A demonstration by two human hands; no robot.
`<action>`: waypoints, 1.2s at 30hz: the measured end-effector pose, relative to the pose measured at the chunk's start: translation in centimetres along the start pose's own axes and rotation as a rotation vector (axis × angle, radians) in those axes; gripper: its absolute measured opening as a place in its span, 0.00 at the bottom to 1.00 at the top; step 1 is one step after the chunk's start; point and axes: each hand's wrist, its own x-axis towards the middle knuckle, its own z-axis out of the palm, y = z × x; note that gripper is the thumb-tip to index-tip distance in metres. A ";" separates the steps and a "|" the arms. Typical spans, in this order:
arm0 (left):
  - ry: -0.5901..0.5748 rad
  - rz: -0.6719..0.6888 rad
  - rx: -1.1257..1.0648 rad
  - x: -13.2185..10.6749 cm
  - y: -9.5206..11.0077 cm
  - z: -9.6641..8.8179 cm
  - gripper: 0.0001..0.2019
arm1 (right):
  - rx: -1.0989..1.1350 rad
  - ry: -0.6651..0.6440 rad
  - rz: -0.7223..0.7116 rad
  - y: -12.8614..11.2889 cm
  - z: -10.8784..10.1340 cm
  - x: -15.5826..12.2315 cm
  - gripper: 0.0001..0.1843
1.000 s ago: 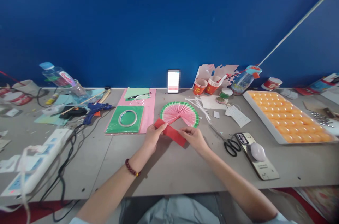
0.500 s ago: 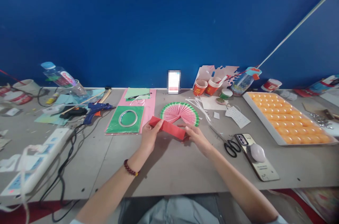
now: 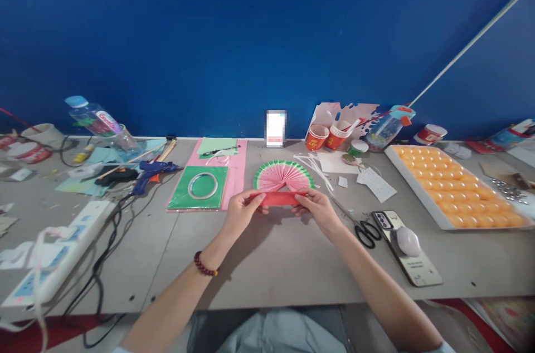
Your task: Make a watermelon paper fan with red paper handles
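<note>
Between my two hands a narrow red paper strip (image 3: 279,199) is held level above the table. My left hand (image 3: 243,212) pinches its left end, thumb on the near face. At the other end, my right hand (image 3: 315,209) grips it the same way. Just behind the strip lies a pleated paper fan (image 3: 284,172), pink with a green and white rim like a watermelon; its lower part is hidden by the strip and fingers. Scissors (image 3: 364,233) with black handles rest to the right of my right hand.
On the left are a green paper pack (image 3: 196,189) with a tape roll (image 3: 203,186), a blue glue gun (image 3: 152,172) and a power strip (image 3: 62,253). To the right lie a phone (image 3: 422,269) under a mouse (image 3: 407,241), paper cups (image 3: 317,138) and a tray of orange balls (image 3: 437,225).
The red paper strip has turned from a slant to level and looks narrower. My right hand has risen slightly, and both hands now hold the strip's ends evenly.
</note>
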 end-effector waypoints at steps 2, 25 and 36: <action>-0.026 -0.051 -0.041 0.3 0.2 -0.2 0.21 | 0.013 -0.031 0.017 -0.3 -0.4 0.1 0.19; -0.677 -0.596 -0.097 -2.0 0.2 1.0 0.21 | -0.249 -0.373 0.006 -0.5 0.4 -1.6 0.15; -0.428 -0.443 -0.198 -1.4 -1.1 1.5 0.18 | -0.082 -0.191 -0.040 0.8 1.2 -1.1 0.15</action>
